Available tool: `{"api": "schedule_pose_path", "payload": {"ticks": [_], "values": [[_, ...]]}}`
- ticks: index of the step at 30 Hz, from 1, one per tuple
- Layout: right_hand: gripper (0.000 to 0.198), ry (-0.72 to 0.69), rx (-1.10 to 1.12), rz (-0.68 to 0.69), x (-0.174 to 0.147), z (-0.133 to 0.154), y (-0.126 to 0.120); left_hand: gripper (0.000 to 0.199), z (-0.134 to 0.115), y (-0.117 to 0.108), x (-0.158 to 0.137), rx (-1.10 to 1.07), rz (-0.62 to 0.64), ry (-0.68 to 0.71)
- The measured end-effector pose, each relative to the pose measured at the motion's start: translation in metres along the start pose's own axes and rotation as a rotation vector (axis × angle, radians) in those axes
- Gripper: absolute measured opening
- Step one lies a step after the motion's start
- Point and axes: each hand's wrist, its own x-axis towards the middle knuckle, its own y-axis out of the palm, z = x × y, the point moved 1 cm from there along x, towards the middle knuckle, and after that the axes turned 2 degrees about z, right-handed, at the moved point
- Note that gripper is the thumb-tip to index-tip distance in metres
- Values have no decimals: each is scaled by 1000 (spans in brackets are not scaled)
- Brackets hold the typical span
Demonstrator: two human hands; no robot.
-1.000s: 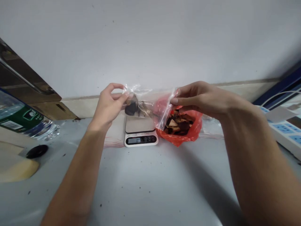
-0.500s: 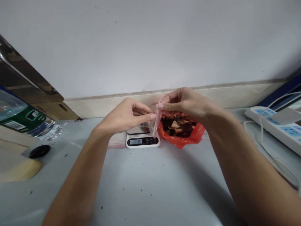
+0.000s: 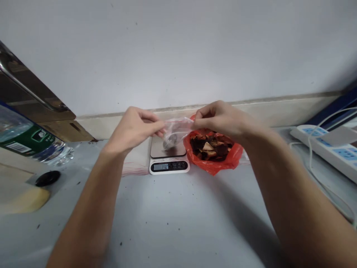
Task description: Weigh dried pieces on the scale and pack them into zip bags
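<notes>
A small clear zip-lock bag (image 3: 178, 130) with a red line along its top is stretched between my two hands. My left hand (image 3: 135, 128) pinches its left top corner, and my right hand (image 3: 219, 119) pinches the right one. Something dark and greyish shows inside the bag's lower part, too blurred to name. Beneath it is a white digital kitchen scale (image 3: 169, 167), whose display appears to read 17.2. Whether the bag's bottom touches the scale plate, I cannot fully tell. Right of the scale, under my right hand, sits an open red plastic bag (image 3: 213, 167) holding dried brown pieces (image 3: 212, 147).
Clear bags with red edges (image 3: 136, 167) lie left of the scale. A large water bottle (image 3: 30, 137), a black oval object (image 3: 48, 178) and a metal-handled cabinet (image 3: 33, 89) are at left. On the right lies a white power strip (image 3: 331, 149) with cables; a wall stands behind.
My left hand has moved left, spreading the zip-lock bag's top out flat towards me above the scale. The display has gone from 0.0 to about 17.2.
</notes>
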Motion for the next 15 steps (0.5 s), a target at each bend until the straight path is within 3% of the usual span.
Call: {"api": "schedule_pose_path", "payload": {"ticks": [3,5,7,11,15], "values": [[18,-165,-63,-263,-3,7,7,14,-6,5,-3,-31,-113,-46],[15,-307,-92,-324,-6,13,16,13,-13,14,-7,-28,-139,-11],[15,-325,-132,-279,-9,17,23,14,-20,23,-11,-32,-161,42],[4,-208,-177,-85,-14,15,23,14,-31,30,-21,-28,-243,153],[50,-146,-193,24,-16,11,10,11,-30,25,-19,-4,-288,251]]}}
